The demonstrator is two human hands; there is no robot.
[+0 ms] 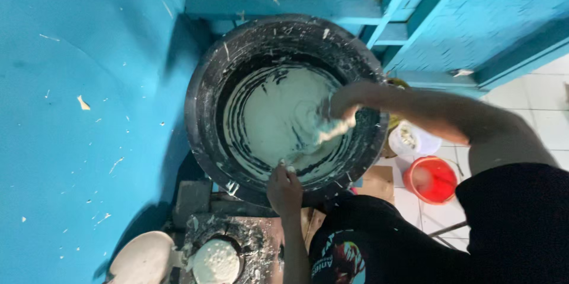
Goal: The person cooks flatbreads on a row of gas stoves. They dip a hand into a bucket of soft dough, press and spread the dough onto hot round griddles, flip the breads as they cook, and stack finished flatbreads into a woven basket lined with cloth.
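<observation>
The right hand (336, 119) is down inside the big black tub (204, 88), smeared with pale batter (272, 112) and blurred, so I cannot tell whether its fingers are curled or spread. The batter pools across the tub's bottom, all around that hand. The left hand (284, 189) grasps the tub's near rim, fingers hooked over the edge. A red bucket (432, 180) sits on the white tiles to the right, blue walls (77, 82) behind.

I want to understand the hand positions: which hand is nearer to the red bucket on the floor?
The right hand, though not by much. It is in the batter inside the big black tub, up and left of the red bucket. The left hand grips the tub's near rim, farther left.
</observation>
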